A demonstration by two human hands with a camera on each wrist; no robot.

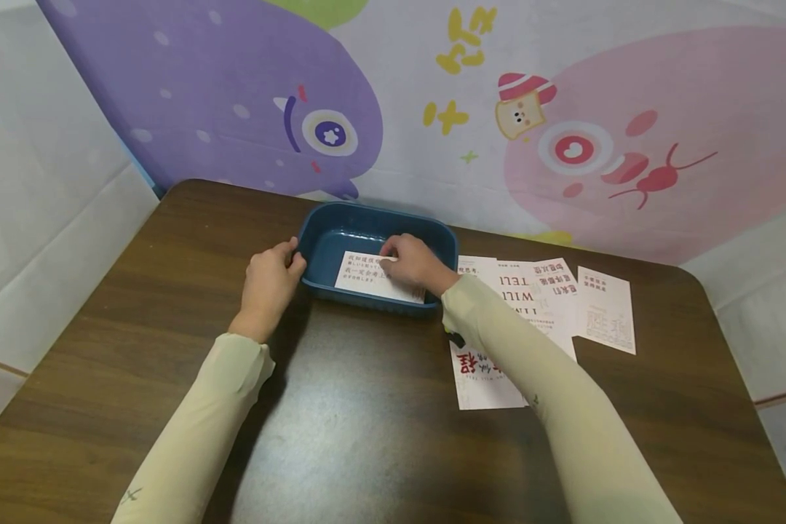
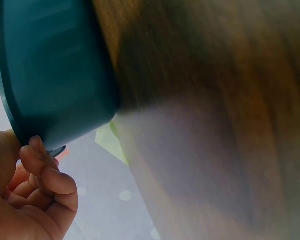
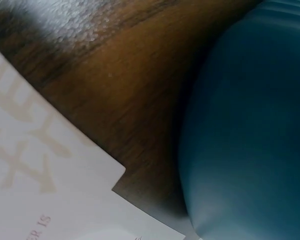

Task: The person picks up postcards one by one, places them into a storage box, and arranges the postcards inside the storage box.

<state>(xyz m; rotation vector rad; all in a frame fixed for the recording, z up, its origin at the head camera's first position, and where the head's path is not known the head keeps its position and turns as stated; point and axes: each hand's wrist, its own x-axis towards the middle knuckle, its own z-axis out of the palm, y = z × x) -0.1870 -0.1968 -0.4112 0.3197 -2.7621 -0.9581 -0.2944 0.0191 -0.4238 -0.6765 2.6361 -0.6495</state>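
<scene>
White card (image 1: 370, 282) lies in the blue box (image 1: 324, 258) — right hand (image 1: 414, 263) pinching it, left hand (image 1: 268, 287) gripping the box.

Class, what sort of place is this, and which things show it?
Probably an indoor tabletop workspace, though the room's use is unclear: a wood-grain table before a cartoon-printed backdrop, bearing printed cards and a blue container.

Pale green ran down the left sleeve (image 1: 190, 429), pale green down the right sleeve (image 1: 557, 386)! Each carried a small dark mark (image 1: 131, 496), and the left cuff (image 1: 247, 356) was wavy-edged!
</scene>
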